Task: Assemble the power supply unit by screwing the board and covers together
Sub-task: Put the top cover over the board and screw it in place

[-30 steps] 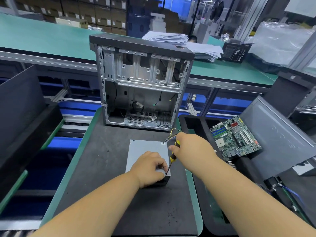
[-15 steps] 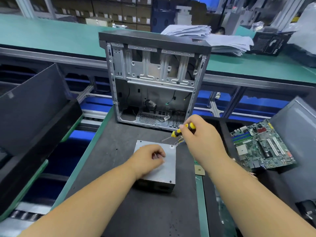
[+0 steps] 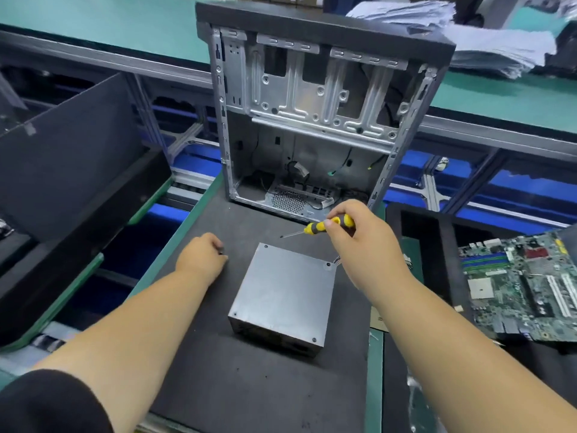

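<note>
The motherboard at three o'clock runs off the frame's edge, and whatever the left hand pinches is too small to tell.

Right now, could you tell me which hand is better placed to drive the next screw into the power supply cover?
The right hand, probably: it already grips the screwdriver, tip lifted just beyond the power supply. The left hand rests curled on the mat beside the unit, apparently fetching a small dark piece.

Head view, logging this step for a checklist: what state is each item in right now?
Power supply unit: cover on, lying flat on the mat, untouched.
Screwdriver: gripped by the right hand, lifted off the unit.
Left hand: curled on the mat, beside the unit.
Computer case: upright, side open.
</note>
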Motion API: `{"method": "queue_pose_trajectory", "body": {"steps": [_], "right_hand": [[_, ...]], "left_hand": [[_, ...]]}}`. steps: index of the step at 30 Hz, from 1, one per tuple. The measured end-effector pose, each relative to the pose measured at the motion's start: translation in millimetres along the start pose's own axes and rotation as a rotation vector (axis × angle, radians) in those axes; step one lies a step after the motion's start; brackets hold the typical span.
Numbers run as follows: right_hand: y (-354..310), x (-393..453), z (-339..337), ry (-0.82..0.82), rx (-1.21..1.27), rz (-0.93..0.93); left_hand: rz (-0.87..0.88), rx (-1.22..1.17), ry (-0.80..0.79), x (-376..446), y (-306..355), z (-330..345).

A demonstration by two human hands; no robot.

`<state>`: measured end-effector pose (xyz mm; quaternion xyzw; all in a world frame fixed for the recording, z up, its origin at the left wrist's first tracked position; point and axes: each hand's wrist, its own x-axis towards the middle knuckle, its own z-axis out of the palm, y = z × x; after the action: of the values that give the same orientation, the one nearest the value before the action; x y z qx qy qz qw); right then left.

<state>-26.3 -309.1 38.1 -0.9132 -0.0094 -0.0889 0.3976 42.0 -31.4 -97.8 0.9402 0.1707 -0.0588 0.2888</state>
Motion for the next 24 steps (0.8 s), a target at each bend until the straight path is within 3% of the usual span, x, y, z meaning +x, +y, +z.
{"method": "queue_pose_trajectory", "body": {"steps": [11, 13, 18, 24], "right_hand": [[0.0, 1.6, -6.6, -0.010, 0.024, -0.010], [-0.7, 0.9, -8.7, 0.001, 0.037, -0.007], [-8.8, -1.1, -10.6, 0.027, 0.146, 0.026], [-31.8, -4.9, 1.5, 0.025, 0.310, 0.055]], "left_hand": [[-0.026, -0.030, 0.040, 4.0, 3.0, 0.7], [-0.024, -0.156, 0.042, -1.4, 4.0, -1.2], [0.013, -0.730, -0.073, -27.5, 22.1, -18.8], [-0.019, -1.112, -0.295, -53.1, 36.2, -35.4]]}}
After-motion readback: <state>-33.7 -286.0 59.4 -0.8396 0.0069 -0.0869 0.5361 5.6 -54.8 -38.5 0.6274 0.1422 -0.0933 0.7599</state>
